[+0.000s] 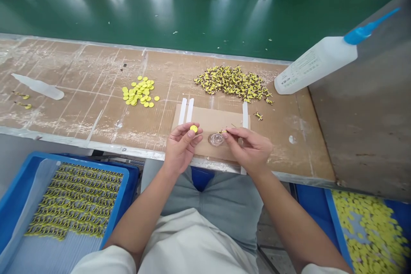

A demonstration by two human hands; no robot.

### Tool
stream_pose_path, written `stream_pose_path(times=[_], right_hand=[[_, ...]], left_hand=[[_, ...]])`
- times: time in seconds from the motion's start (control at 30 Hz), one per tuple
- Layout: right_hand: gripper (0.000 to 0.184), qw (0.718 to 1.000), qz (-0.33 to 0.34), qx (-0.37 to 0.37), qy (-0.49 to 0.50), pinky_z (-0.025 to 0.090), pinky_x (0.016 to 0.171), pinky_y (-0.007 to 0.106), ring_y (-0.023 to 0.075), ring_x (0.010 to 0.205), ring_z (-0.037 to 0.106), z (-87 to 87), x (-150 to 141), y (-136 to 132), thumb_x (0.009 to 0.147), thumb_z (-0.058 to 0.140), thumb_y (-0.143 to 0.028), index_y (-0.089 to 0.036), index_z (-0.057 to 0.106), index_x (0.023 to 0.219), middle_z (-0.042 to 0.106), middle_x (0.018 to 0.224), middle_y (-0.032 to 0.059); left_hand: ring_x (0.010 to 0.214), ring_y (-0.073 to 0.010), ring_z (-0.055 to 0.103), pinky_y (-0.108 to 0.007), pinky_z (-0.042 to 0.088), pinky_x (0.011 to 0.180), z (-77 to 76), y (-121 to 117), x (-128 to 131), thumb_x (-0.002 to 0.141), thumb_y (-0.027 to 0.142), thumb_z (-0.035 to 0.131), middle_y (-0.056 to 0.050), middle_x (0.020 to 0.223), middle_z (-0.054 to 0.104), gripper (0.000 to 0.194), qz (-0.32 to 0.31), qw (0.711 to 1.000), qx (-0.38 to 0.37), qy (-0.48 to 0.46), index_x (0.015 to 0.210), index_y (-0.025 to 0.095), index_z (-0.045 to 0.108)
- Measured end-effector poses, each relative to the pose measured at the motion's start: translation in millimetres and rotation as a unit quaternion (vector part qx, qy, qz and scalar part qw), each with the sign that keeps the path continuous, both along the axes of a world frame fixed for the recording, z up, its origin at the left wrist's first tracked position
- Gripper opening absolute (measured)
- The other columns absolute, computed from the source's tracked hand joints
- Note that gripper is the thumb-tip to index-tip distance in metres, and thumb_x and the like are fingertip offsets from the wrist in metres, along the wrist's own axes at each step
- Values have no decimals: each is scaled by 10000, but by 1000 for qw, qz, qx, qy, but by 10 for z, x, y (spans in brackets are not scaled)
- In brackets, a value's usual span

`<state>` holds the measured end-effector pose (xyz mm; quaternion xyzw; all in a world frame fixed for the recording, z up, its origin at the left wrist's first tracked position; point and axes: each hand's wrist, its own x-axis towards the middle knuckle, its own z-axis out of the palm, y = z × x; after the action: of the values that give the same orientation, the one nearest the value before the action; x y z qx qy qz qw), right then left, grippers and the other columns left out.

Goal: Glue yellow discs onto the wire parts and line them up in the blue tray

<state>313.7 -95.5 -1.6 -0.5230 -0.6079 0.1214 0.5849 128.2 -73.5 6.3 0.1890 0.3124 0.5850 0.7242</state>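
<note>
My left hand (181,145) pinches a small yellow disc (193,128) between thumb and fingers, above the near edge of a cardboard sheet (212,122). My right hand (248,147) pinches a tiny yellow-and-dark piece (222,131) and holds its tip at a clear puddle of glue (216,139) on the cardboard. Farther back lie a pile of yellow discs (139,92) to the left and a heap of small yellow-and-dark pieces (233,82) to the right.
A white glue bottle (316,64) with a blue nozzle leans at the right against a grey panel. A clear bottle (40,87) lies at the left. Blue trays sit below the bench: rowed finished pieces (73,199) at the left, yellow discs (369,227) at the right. A green conveyor belt (192,13) runs behind.
</note>
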Motion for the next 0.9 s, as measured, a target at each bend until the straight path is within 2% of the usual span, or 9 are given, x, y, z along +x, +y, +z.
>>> stream_pose_path(times=[0.2,0.6,0.9], right_hand=[[92,1000,-10,-24,-6,682,745,410,253,780,768,-50,26,-20,866,797,-337,-261,783,915,787,857,55],[56,1000,4,-23,-16,676,659,376,237,720,760,-20,30,-23,857,798,-282,-266,788,910,787,837,26],[92,1000,16,-14,-8,670,655,364,231,711,758,-27,28,-25,847,808,-241,-271,796,933,788,846,24]], left_hand=[[829,-117,756,-147,603,724,5,-7,-7,657,252,951,-30,962,787,291,4,1000,-6,7,894,206,788],[834,-119,756,-151,601,730,-5,-11,-11,679,243,939,-25,970,786,276,4,1000,-2,-3,909,212,791],[830,-122,756,-154,602,723,-5,-16,-12,666,247,944,-27,973,786,288,7,1000,-8,-1,904,209,788]])
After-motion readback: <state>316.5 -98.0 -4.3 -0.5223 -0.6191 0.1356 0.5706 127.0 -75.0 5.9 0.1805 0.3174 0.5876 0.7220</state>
